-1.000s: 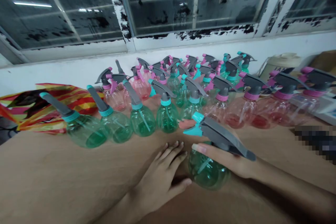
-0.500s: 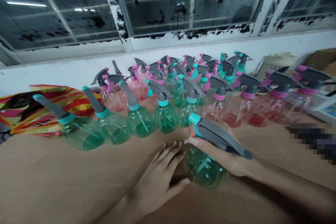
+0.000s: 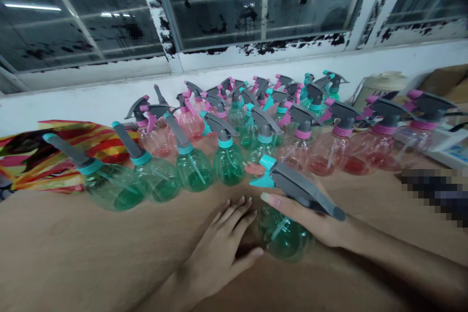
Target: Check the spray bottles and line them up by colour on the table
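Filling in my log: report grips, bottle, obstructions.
Right grip: around green spray bottle, near its sprayer head. Left grip: open, palm down alongside. Other spray bottles lined up beyond.

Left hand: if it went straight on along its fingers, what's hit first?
Probably the green spray bottle, ahead and to the right of the left hand, or the right hand holding it; depth there is unclear.

Near-left tabletop offers passage — spray bottles block the back.
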Demonstrator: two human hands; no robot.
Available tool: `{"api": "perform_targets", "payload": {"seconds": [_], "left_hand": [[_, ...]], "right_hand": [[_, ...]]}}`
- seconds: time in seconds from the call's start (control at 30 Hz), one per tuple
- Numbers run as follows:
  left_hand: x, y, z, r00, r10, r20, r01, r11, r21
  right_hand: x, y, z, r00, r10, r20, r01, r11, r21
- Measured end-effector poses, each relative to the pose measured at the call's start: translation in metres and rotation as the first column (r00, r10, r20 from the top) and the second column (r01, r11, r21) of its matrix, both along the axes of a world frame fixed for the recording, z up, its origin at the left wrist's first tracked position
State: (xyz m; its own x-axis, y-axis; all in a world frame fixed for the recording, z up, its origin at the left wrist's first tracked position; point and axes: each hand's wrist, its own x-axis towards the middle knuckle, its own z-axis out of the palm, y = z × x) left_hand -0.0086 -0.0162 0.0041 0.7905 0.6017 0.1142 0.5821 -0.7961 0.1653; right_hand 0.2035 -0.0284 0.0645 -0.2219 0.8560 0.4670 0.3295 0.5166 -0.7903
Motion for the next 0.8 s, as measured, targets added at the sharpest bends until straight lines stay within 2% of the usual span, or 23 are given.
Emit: {"api": "perform_targets", "payload": {"seconds": [0.17,0.4,0.63,0.8], "left_hand": [[0.0001,0.0005,-0.0002,1.0,0.0,-0.013,0.0,1.0,0.0],[0.0008,0.0011,0.0005,0.999,0.004,-0.036,-0.004,1.0,-0.01],[0.0006,0.0014,-0.001,1.0,0.001,-0.029,-0.001,1.0,0.006],[0.0004,0.0009,-0.0016,1.0,-0.007,-0.021,0.008,0.999,0.033]], "right_hand": [[0.0001,0.0009,0.0014,1.0,-0.003,0.001,0.003,1.0,0.02],[0.002,0.0022,0.0022,0.998,0.049,0.026,-0.048,0.997,-0.053],[0.0029,0.0,-0.0019,1.0,-0.002,0.001,0.002,0.998,0.057],[0.0022,0.0016,-0.0003,0.996,0.082,-0.028,-0.083,0.995,-0.047]]}}
